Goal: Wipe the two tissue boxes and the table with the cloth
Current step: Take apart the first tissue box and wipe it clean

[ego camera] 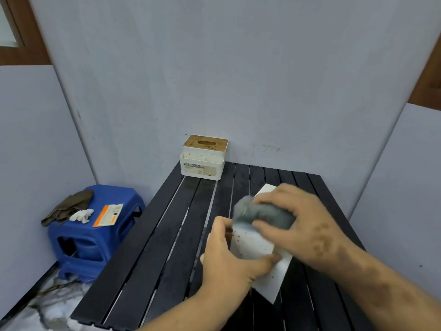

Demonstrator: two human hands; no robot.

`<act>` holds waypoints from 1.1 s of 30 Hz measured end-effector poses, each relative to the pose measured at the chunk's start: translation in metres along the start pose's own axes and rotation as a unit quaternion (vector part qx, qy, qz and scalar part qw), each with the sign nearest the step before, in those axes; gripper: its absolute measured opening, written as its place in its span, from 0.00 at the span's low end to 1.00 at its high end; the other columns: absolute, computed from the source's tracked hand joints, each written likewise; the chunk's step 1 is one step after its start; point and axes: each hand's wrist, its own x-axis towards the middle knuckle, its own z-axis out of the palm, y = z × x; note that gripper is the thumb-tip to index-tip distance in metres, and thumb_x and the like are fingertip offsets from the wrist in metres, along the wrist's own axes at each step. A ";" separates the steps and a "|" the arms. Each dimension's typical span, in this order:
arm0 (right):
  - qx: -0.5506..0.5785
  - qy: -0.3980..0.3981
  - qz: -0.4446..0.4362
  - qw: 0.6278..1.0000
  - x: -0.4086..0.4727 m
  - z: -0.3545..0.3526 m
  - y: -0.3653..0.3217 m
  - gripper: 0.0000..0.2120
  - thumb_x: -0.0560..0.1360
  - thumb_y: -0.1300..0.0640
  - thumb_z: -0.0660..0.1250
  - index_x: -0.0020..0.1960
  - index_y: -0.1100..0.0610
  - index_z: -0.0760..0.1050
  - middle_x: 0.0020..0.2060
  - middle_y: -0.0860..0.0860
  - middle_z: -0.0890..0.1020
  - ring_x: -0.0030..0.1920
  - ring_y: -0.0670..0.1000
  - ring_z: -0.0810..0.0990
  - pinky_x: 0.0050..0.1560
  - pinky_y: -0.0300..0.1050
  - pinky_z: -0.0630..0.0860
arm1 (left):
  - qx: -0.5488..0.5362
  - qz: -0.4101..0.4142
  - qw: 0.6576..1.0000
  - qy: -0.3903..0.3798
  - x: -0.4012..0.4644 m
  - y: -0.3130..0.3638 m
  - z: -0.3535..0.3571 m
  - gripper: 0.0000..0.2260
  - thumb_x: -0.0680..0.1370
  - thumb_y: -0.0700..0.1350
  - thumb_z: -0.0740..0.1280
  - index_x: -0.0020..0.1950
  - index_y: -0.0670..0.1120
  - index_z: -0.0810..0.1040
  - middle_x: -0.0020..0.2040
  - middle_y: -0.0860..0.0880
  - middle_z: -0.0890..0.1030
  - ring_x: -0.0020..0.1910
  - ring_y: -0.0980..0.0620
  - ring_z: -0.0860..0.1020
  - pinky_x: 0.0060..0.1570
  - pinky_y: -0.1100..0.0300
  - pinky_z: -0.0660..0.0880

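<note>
1. Illumination was dim, even and cool; no source showed.
2. Shadows were faint and soft.
3. Motion blur smeared the cloth [262, 212] and right hand [301, 219].
4. Wide-angle distortion bowed the wall edges [71, 111].

Both forearms reach in from the lower edge, bare to the elbow, converging toward the middle; the left hand [226, 256] sits lower and nearer, palm turned inward, its fingers curled in a grip with the thumb stretched out to the right and pressed flat; the right hand [300, 223] lies above and just beyond that grip, back of the hand up, fingers bent downward and clamped over what it holds, slightly blurred.
</note>
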 end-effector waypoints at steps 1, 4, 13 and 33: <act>0.006 0.043 0.040 0.998 0.000 -0.003 0.012 0.13 0.68 0.50 0.76 0.52 0.41 0.81 0.43 0.41 0.78 0.47 0.43 0.79 0.49 0.45 0.78 | 0.004 -0.004 1.000 0.002 -0.001 0.000 0.001 0.30 0.53 0.56 0.83 0.50 0.59 0.74 0.47 0.57 0.83 0.49 0.55 0.81 0.52 0.53 0.80; -0.004 0.117 0.142 0.983 -0.006 -0.015 0.032 0.14 0.68 0.53 0.78 0.52 0.43 0.81 0.43 0.42 0.78 0.45 0.44 0.79 0.46 0.53 0.82 | 0.019 -0.017 1.000 0.014 -0.003 0.001 0.006 0.33 0.51 0.60 0.82 0.51 0.59 0.72 0.49 0.57 0.82 0.54 0.51 0.80 0.56 0.43 0.77; 0.017 0.025 0.070 0.997 -0.031 -0.012 -0.002 0.15 0.68 0.48 0.76 0.55 0.43 0.82 0.45 0.41 0.78 0.49 0.44 0.79 0.53 0.44 0.77 | 0.023 -0.045 0.998 0.044 -0.007 0.009 0.024 0.30 0.51 0.60 0.81 0.45 0.62 0.69 0.47 0.55 0.81 0.51 0.48 0.80 0.49 0.48 0.78; 0.106 0.078 0.280 0.951 -0.105 -0.044 0.024 0.07 0.71 0.53 0.78 0.44 0.45 0.80 0.41 0.46 0.83 0.40 0.46 0.82 0.32 0.33 0.78 | 0.549 0.319 0.684 -0.360 0.050 0.108 -0.027 0.35 0.76 0.35 0.69 0.76 0.61 0.62 0.75 0.59 0.65 0.72 0.56 0.64 0.70 0.53 0.63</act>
